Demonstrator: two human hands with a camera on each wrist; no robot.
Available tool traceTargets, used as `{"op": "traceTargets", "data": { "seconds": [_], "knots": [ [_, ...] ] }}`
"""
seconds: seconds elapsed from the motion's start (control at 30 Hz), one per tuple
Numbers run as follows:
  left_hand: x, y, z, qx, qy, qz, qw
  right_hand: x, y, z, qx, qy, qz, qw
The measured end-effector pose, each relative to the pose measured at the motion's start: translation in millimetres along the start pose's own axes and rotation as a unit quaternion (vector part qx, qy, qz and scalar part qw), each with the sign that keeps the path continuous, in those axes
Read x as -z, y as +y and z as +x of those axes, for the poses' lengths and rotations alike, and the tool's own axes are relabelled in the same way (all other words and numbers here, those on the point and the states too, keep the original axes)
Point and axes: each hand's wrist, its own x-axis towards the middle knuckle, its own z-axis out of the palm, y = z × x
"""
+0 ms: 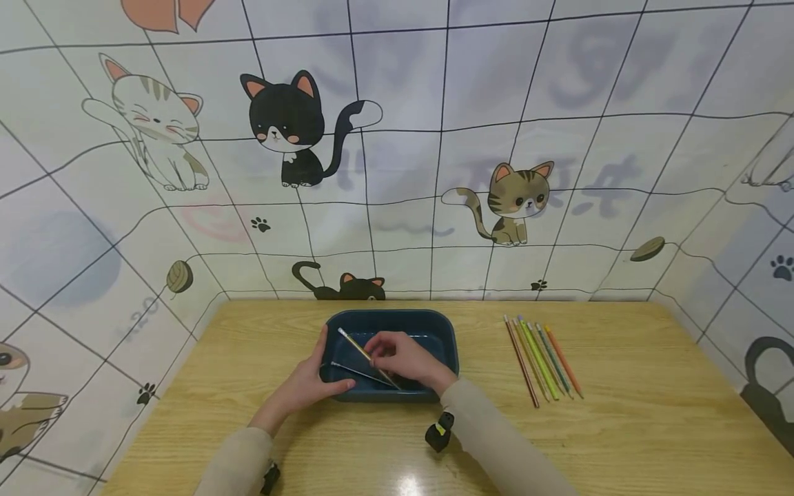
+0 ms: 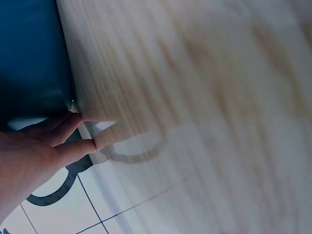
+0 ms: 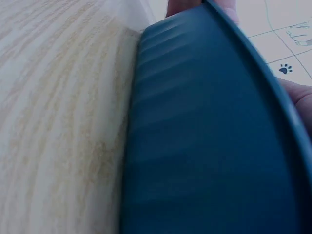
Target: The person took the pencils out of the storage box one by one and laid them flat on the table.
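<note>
A dark blue rectangular tray point(image 1: 397, 396) sits on the table. My left hand point(image 1: 310, 379) holds its left end, thumb at the near rim and fingers along the left side. In the left wrist view, the fingers of that hand touch the tray's outer wall point(image 2: 34, 58). Over the inside of the tray, my right hand point(image 1: 403, 358) pinches a gold-coloured pencil point(image 1: 352, 341) with a white end pointing up and left. A second, darker pencil point(image 1: 350, 369) lies in the tray below it. The tray's wall point(image 3: 204, 126) hides most of the right hand in the right wrist view.
Several coloured pencils point(image 1: 540, 358), in brown, green, teal and orange, lie side by side on the wooden table point(image 1: 651, 413), right of the tray. Behind the table stands a wall covering point(image 1: 409, 165) printed with cats and grid lines.
</note>
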Motion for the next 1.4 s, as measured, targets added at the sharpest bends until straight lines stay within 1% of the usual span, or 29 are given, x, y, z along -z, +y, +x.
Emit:
{"op": "traceTargets", "data": {
  "seconds": [0.17,0.23,0.43,0.6,0.7,0.83,1.0,1.23,1.4],
  "knots": [
    [-0.8,-0.1,1.0,0.001,0.002,-0.001,1.0000,7.0,-6.4,-6.0,0.021,0.011,-0.001,0.9997],
    [-0.6,0.6,0.9,0.003,0.001,-0.002,1.0000,10.4,-9.3,-9.1,0.029,0.015,-0.009,0.9994],
    [0.3,1.1,1.0,0.005,-0.002,0.001,1.0000,23.7,-16.7,-21.9,0.039,0.032,-0.017,0.9986],
    [1.2,1.2,0.7,-0.001,0.002,0.002,1.0000,33.9,-24.0,-32.1,0.058,0.047,-0.024,0.9969],
    [1.5,1.3,0.5,-0.005,-0.001,0.001,1.0000,39.0,-28.3,-37.4,0.066,0.054,-0.024,0.9960],
    [0.9,0.7,0.4,-0.004,-0.003,0.005,1.0000,46.1,-31.5,-45.7,0.057,0.067,-0.030,0.9956],
    [0.8,-0.3,0.8,-0.005,-0.003,0.009,0.9999,56.4,-30.5,-62.2,0.047,0.080,-0.044,0.9947],
    [2.0,-0.3,0.5,-0.002,-0.011,0.003,0.9999,67.4,-19.4,-89.3,0.035,0.067,-0.066,0.9950],
    [1.9,0.3,0.5,-0.001,-0.011,0.006,0.9999,75.6,-11.8,-109.6,0.027,0.063,-0.066,0.9954]
  ]
}}
